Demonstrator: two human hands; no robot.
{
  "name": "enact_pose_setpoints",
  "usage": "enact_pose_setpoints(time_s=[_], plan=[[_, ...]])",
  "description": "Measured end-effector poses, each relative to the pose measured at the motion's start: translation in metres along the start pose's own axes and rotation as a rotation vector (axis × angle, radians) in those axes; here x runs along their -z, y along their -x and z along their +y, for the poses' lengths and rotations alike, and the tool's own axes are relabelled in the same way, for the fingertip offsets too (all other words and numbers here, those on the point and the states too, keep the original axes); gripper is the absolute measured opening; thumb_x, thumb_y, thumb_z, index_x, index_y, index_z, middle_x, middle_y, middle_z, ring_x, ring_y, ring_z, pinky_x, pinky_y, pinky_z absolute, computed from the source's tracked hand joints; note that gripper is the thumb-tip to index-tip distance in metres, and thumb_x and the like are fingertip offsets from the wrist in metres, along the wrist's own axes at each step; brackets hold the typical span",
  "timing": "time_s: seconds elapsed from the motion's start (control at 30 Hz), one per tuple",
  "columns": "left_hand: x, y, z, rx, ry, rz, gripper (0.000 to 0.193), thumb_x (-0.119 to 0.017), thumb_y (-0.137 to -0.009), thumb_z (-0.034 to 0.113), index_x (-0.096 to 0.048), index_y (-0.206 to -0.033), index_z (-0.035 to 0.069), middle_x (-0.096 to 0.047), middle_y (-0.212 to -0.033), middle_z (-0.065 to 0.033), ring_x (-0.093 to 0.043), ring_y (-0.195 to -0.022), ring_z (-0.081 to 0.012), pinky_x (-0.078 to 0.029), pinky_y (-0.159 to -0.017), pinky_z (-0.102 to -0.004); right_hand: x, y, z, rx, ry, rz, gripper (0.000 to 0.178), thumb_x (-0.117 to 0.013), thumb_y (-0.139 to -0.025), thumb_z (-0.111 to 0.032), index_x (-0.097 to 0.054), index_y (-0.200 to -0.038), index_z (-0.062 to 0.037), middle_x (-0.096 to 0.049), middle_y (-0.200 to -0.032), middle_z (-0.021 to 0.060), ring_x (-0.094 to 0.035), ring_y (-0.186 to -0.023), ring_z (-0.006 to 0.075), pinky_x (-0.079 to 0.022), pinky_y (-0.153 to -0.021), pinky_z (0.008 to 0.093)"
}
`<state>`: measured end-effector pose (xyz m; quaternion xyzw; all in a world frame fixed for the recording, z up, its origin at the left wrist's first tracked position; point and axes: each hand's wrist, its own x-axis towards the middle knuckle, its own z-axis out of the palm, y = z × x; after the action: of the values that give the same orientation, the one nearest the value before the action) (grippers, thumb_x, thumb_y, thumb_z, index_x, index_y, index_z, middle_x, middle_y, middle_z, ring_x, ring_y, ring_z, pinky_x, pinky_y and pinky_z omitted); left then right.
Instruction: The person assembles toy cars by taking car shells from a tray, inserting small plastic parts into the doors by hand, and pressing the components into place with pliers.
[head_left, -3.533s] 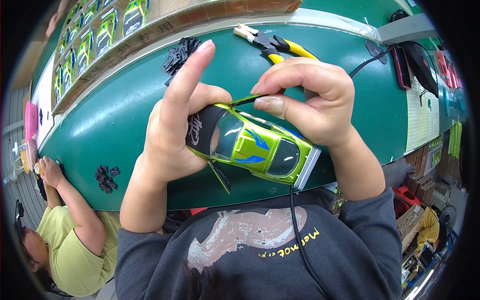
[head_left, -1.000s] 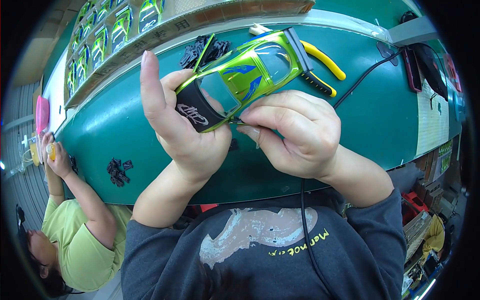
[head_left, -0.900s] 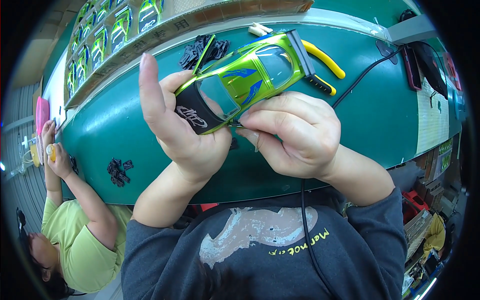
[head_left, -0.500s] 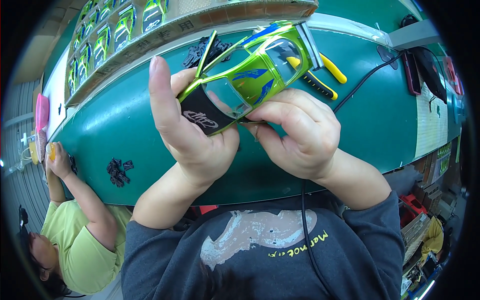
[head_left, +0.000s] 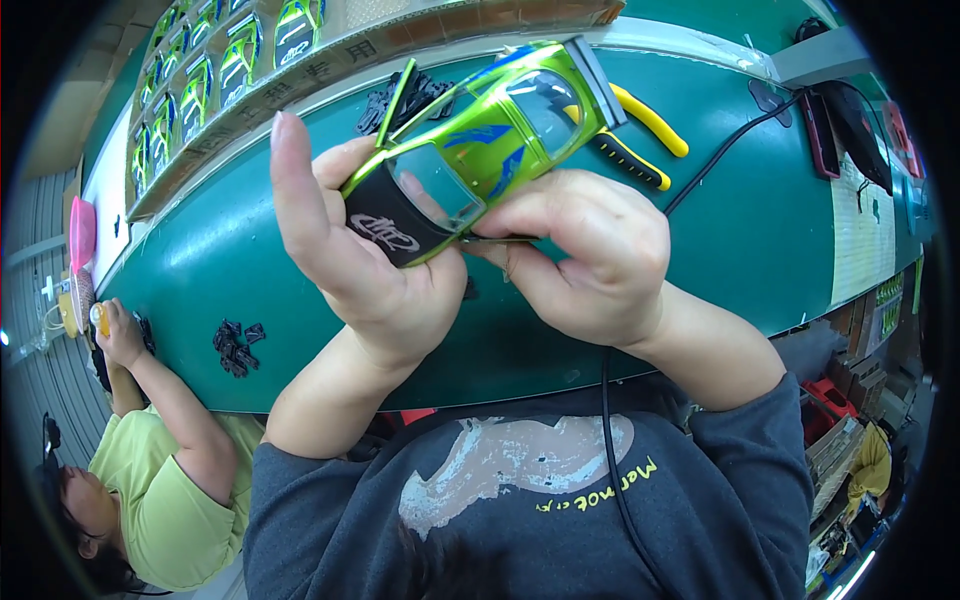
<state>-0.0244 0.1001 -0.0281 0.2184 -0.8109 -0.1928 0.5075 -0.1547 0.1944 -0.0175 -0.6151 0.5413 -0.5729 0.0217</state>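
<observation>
A glossy green toy car body (head_left: 500,140) with blue markings, clear windows, a black bonnet and a rear wing is held tilted above the bench. My left hand (head_left: 365,270) grips its front end between fingers and thumb, the index finger stretched up. On the car's far side a slim green door (head_left: 397,103) stands out from the body. My right hand (head_left: 595,255) is closed at the near side. Its thumb and forefinger pinch a thin door-like piece (head_left: 505,239) seen edge-on against the body; the rest of that piece is hidden.
Pliers (head_left: 655,130) with yellow and black handles lie behind the car on the green bench (head_left: 750,240). Small black parts form piles, one far (head_left: 365,110), one left (head_left: 235,350). A cardboard tray (head_left: 330,75) holds similar green bodies. A co-worker (head_left: 175,480) sits left; a black cable (head_left: 735,150) crosses right.
Both hands and the car body have shifted slightly left together. The thin piece at my right fingertips shows more of its edge now. My grip looks the same.
</observation>
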Motion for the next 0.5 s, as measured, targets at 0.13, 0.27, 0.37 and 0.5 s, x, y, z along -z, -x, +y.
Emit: enact_pose_setpoints(time_s=[0.13, 0.27, 0.37, 0.5], plan=[[0.004, -0.001, 0.003, 0.078, 0.053, -0.034, 0.076, -0.065, -0.091, 0.004, -0.014, -0.146, -0.011, -0.046, -0.126, -0.0248, -0.057, -0.096, -0.0210, -0.049, -0.080, -0.0259, 0.004, 0.000, -0.004, -0.145, -0.059, 0.028, 0.023, -0.079, -0.065, 0.001, -0.068, -0.085, -0.0033, -0.069, -0.079, 0.0097, -0.068, -0.071, 0.0233, -0.054, -0.061, 0.0291], [0.003, -0.005, -0.003, 0.042, 0.068, -0.033, 0.078, -0.065, -0.092, 0.007, -0.013, -0.147, -0.010, -0.048, -0.118, -0.0200, -0.055, -0.095, -0.0190, -0.047, -0.081, -0.0246, 0.004, -0.001, 0.002, -0.100, -0.053, 0.034, 0.025, -0.080, -0.065, 0.001, -0.068, -0.086, -0.0030, -0.069, -0.079, 0.0095, -0.068, -0.070, 0.0213, -0.054, -0.061, 0.0285], [0.003, -0.006, -0.004, 0.058, 0.061, -0.027, 0.075, -0.065, -0.091, 0.006, -0.016, -0.147, -0.008, -0.049, -0.117, -0.0185, -0.055, -0.093, -0.0170, -0.047, -0.080, -0.0245, 0.003, -0.002, 0.002, -0.131, -0.083, 0.042, 0.026, -0.081, -0.065, 0.001, -0.068, -0.087, -0.0029, -0.069, -0.082, 0.0096, -0.067, -0.071, 0.0203, -0.054, -0.061, 0.0281], [0.011, -0.014, -0.005, 0.268, 0.136, -0.105, 0.068, -0.064, -0.089, 0.000, -0.027, -0.146, -0.004, -0.056, -0.108, -0.0134, -0.057, -0.087, -0.0132, -0.048, -0.076, -0.0235, 0.011, -0.005, 0.003, -0.115, -0.071, 0.021, 0.029, -0.083, -0.067, -0.003, -0.068, -0.092, -0.0029, -0.068, -0.085, 0.0094, -0.065, -0.071, 0.0181, -0.053, -0.060, 0.0268]])
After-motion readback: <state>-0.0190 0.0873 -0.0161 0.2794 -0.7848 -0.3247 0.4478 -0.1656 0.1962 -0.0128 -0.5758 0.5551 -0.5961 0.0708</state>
